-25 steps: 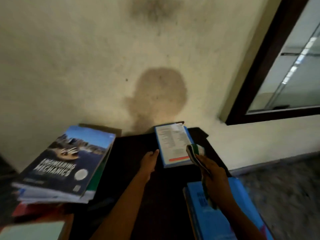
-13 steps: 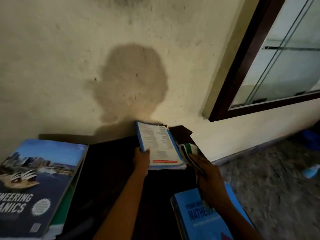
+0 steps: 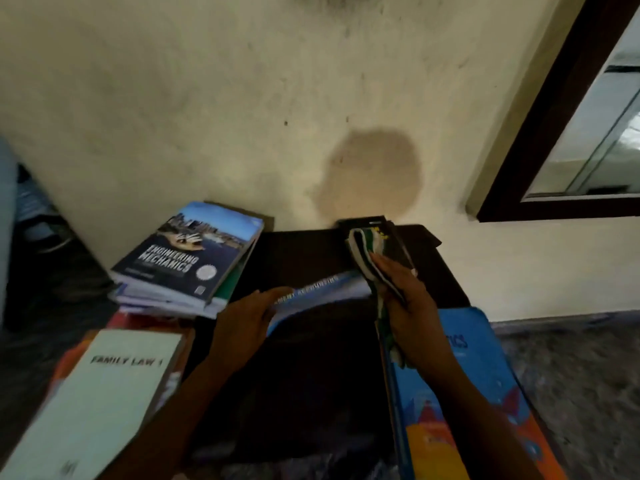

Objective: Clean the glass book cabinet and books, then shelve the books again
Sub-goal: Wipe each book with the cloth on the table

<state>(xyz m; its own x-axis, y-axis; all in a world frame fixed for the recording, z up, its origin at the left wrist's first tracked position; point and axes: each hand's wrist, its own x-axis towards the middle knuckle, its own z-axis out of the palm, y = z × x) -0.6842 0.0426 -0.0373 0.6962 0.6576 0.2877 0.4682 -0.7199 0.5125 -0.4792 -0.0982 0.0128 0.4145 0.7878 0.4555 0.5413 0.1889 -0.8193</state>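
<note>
Only the arms show, both entering from the near edge. The left forearm and right forearm are slim and bare skin for all of their visible length. The left hand is narrow, with long fingers that blur toward the tips. The right hand is bare too. Its thumbnail looks short, though the picture is too soft to be sure.
</note>
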